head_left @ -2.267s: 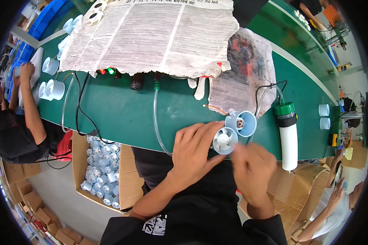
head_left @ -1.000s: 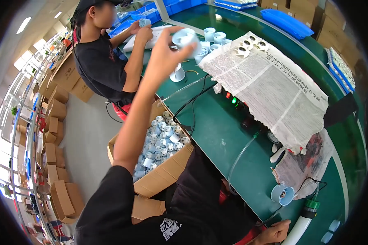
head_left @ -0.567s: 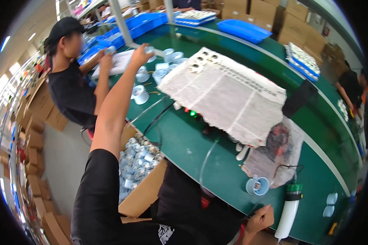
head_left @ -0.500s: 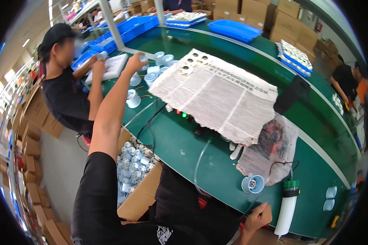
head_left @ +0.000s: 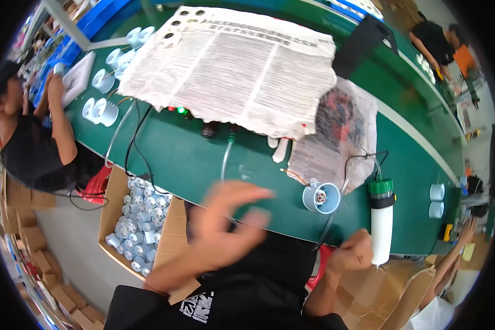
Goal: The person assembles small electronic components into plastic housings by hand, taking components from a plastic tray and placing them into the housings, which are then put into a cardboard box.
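Long green-topped desk; creased printed newspaper sheet upon it. Open brown cardboard box, left, filled with pale-blue plastic fan cups; grey floor beyond. Pale-blue round plastic housing: on desk, near white green-capped cylindrical tube. Left hand: released, blurred, now back from desk's far-left end. Right hand: clenched, as before.

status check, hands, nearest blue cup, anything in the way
Left hand open, empty, blurred. Right hand curled near white tube. Blue cup on green table, neither hand touching. Nothing covering its opening.
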